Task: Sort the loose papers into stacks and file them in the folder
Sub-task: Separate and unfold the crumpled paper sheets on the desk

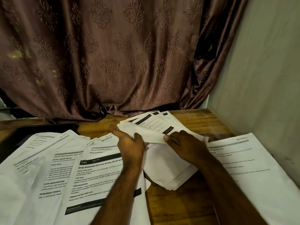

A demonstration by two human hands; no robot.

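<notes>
- Nearest the camera: two bare forearms reaching forward over a wooden desk (178,203), with printed sheets to either side.
- Left hand (129,143) near the middle, palm turned right, fingers (113,128) stretched out and fairly straight along the left edge of a held bundle of papers (162,161); thumb upright against the bundle's folded top.
- Right hand (183,143) just right of the left one, thumb and fingers curled and pinching the top fold of the same bundle.
- Bundle raised and bent over on itself, blank side toward the camera, lower edge sagging toward the desk between the forearms.
- Fanned stack of sheets (155,122) with dark header bars just beyond the hands, at the far middle of the desk, touching the held bundle.
- Overlapping spread of loose pages (53,163) on the left, several marked "SECTION" at the top corner; topmost near one headed "Drop Essential Oil onto Aroma Stone", partly under the left forearm.
- Single page marked "SECTION 2" (246,159) on the right, partly under the right forearm.
- Dark flat object (40,129) at far left under the spread pages; cannot tell whether a folder.
- Brown patterned curtain (105,54) behind the desk, pale wall (267,70) on the right.
</notes>
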